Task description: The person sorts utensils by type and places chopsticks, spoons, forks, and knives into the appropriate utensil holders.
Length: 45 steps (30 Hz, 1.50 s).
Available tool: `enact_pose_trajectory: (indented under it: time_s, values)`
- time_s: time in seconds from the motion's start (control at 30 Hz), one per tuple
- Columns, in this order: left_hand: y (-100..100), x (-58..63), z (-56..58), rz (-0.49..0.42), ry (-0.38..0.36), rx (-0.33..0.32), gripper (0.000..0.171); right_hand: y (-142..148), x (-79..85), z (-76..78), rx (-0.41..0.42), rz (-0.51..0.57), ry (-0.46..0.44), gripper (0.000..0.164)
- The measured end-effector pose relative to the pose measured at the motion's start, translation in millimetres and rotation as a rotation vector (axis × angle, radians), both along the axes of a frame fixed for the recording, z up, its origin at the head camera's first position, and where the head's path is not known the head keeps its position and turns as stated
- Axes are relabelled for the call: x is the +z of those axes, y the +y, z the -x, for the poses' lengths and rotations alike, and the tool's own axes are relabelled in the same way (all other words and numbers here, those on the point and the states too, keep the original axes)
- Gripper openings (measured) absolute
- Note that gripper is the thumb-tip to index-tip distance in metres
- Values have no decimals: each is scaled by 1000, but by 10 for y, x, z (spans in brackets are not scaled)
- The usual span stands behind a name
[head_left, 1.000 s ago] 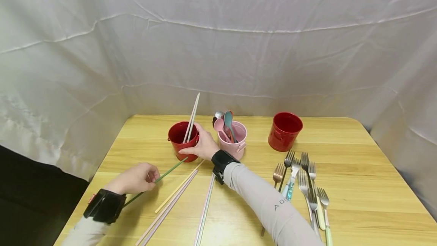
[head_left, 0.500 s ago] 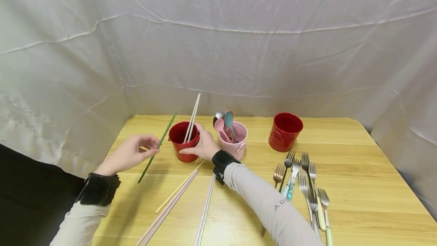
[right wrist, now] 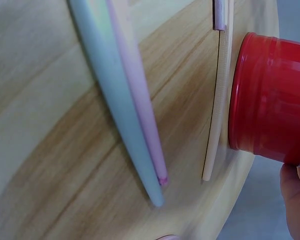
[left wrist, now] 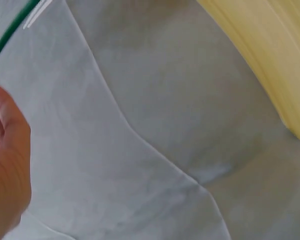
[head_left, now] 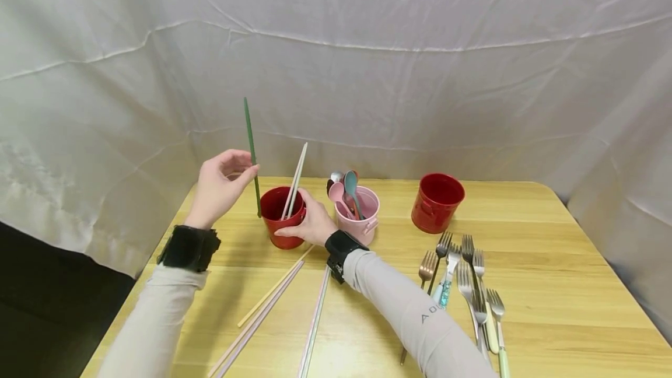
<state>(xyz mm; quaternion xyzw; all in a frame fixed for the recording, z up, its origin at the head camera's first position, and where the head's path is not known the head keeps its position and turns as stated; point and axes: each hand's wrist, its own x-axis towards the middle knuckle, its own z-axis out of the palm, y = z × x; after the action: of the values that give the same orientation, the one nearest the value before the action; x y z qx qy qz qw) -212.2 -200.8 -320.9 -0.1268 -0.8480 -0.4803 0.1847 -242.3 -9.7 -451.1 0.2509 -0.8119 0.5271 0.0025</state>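
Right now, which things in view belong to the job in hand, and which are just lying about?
In the job:
left hand, pinching the green chopstick
right hand, gripping the left red bucket
pale chopsticks, inside that bucket
loose chopsticks, probably

Apparently just lying about:
forks
pink bucket, with spoons in it
right red bucket

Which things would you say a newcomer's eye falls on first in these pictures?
Probably the green chopstick, pinched nearly upright in the left grip before the pale curtain. Next comes the red bucket on the left, held by the right grip, with two pale chopsticks leaning inside it. Farther right, a second red bucket stands near the back of the table, behind a loose cluster of forks.
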Motion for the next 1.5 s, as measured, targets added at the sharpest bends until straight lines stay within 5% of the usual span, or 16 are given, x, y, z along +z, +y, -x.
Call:
enact_pose_trajectory:
  time_s: [0.33, 0.63, 1.0, 1.2, 1.5]
  values:
    - [258, -24, 179, -88, 43, 33, 27, -3, 7, -2, -10, -19, 12, 85]
    - [258, -251, 187, 64, -31, -20, 22, -1, 2, -23, -9, -25, 35, 86]
    - [2, -426, -70, 152, -9, 5, 11, -6, 218, -179, 2, 17, 52, 82]
    - [-126, -499, -270, 218, -29, -59, 16, 0, 221, -183, 0, 16, 53, 82]
    - [-201, -583, -524, 384, -172, -171, 10, -20, -41, -2, -2, 9, 1, 87]
